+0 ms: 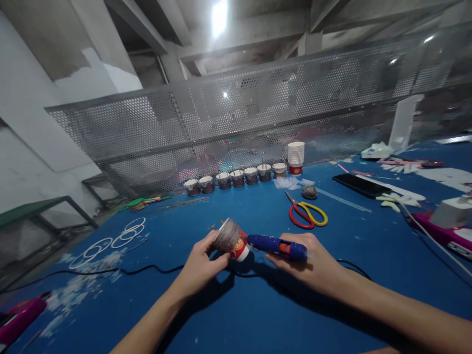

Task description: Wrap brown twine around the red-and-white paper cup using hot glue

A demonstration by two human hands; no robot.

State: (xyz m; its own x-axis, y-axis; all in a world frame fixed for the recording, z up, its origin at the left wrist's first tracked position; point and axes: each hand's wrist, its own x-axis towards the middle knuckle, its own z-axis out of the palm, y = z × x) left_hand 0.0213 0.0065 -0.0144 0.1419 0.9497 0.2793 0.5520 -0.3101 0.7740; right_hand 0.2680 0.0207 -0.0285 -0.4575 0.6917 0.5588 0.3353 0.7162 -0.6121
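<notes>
Tilted above the blue table, a paper cup (229,237) is partly wrapped in grey-brown cord, with red and white print showing at one end. My left hand (206,263) is closed around it, fingers behind and thumb below. In my right hand (309,260) is a blue hot glue gun (277,246), its nozzle pointing left at the cup near the edge of the cord. Whether the nozzle touches the cup cannot be made out. Beyond my right hand lie scissors (306,214) with red and yellow handles and a dark ball of cord (309,191).
Several wrapped cups (238,178) line the back edge beside a stack of paper cups (295,158) and a metal mesh screen (236,118). White rings (127,233) lie left. A phone (361,185) and a pink power strip (442,231) are right. A black cable (147,268) crosses the table (273,314).
</notes>
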